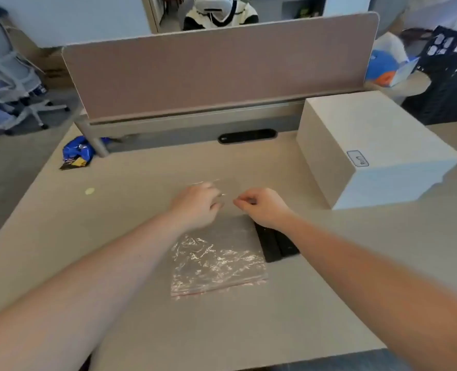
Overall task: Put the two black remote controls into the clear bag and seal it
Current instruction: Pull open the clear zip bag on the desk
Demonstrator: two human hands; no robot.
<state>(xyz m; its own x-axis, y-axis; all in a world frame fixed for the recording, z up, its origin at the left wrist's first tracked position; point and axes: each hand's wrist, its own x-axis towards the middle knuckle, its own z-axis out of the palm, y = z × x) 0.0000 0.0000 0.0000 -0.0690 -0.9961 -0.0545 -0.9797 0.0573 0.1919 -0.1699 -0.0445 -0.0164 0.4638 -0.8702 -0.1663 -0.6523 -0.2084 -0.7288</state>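
Now, crinkled clear bag [216, 261], both hands' grips pinching its far edge, left hand [195, 207], right hand [264, 207].

Desk [131, 231]: beige, bounded at the far edge by a brown divider panel [216, 73].
Clear bag [216, 261]: crinkled, flat at desk centre, red seal line along its near edge.
Two black remote controls [275, 245]: side by side, touching, at the bag's right edge, far ends hidden under the right wrist.
Left hand [195, 207] and right hand [264, 207]: both past the bag's far end, fingers curled and pinched; whether they grip plastic is unclear.
White box [372, 151]: far right, labelled.
Blue wrapper [77, 152]: far left.
Small yellow disc [89, 191]: left.
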